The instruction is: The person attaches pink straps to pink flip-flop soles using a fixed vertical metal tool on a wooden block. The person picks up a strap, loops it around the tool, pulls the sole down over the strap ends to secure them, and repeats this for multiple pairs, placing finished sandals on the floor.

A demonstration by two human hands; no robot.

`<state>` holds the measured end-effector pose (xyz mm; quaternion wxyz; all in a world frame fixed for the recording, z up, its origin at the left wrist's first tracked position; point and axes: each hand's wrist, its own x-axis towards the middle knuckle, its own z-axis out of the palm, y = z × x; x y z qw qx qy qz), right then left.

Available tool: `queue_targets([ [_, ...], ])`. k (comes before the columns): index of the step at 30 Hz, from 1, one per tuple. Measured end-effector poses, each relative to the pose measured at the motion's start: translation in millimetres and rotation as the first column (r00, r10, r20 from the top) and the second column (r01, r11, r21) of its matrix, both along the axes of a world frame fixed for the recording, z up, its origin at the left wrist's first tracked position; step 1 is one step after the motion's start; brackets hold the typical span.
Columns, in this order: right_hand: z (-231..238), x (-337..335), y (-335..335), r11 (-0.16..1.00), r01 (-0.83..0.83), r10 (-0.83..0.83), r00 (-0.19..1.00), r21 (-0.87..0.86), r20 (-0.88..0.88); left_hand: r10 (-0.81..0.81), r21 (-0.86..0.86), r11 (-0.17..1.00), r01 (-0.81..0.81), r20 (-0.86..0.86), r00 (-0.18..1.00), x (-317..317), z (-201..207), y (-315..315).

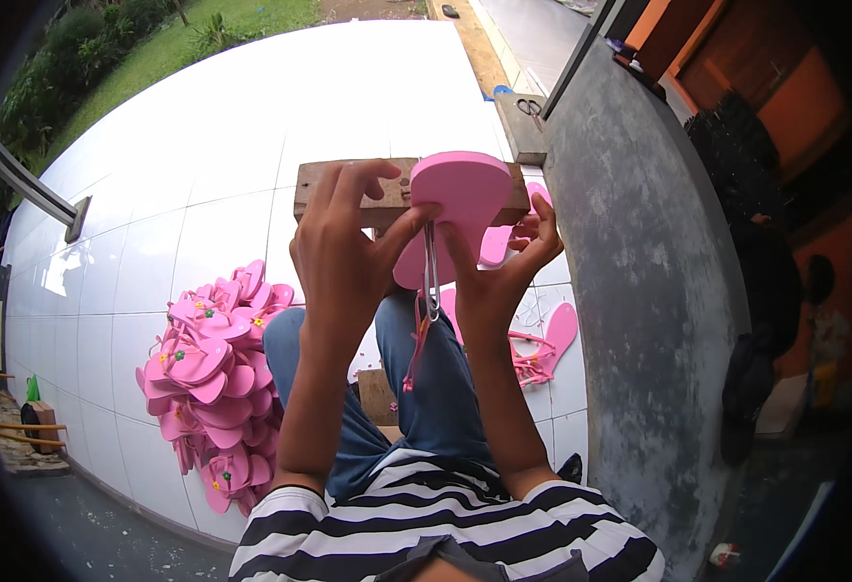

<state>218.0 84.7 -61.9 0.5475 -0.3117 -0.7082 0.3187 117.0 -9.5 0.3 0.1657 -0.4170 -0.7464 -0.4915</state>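
A pink flip-flop sole [460, 184] stands tilted up in front of me, against a thick wooden block [368, 184]. My left hand [348, 228] is on its left side, the thumb pressed to the sole and the other fingers bent above the block. From the right, my right hand [499, 276] presses its thumb to the sole, with the other fingers curled beyond its edge. Between the thumbs hangs a thin silver metal tool [431, 272], shaped like a narrow loop. Below it dangles a pink strap [416, 349]; how it joins the sole is hidden.
A large heap of pink flip-flops [213, 378] with small flower decorations lies on the white tiles at left. More pink straps and a sole [560, 335] lie at right. Scissors [530, 109] rest on a ledge beside a low grey wall [654, 272].
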Motion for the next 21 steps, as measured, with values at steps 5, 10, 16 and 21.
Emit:
queue_targets([
  [5, -33, 3, -3, 0.99, -0.103, 0.092, 0.989, -0.096, -0.113, -0.092, 0.157, 0.983, 0.094, -0.022, 0.996, 0, -37, -15],
  [10, -106, 32, -38, 0.883, -0.201, 0.204, 0.978, -0.424, -0.039, -0.066, 0.068, 0.997, 0.046, 0.337, 0.939, 44, -131, -43],
  [16, -130, 74, -90, 0.869, -0.38, 0.443, 0.883, -0.318, 0.155, -0.183, -0.06, 0.958, 0.281, 0.626, 0.758, 87, -207, -84],
  [21, -135, 86, -83, 0.794, -0.426, 0.492, 0.869, -0.433, 0.048, -0.304, -0.003, 0.923, 0.384, 0.606, 0.735, 94, -186, -91],
])
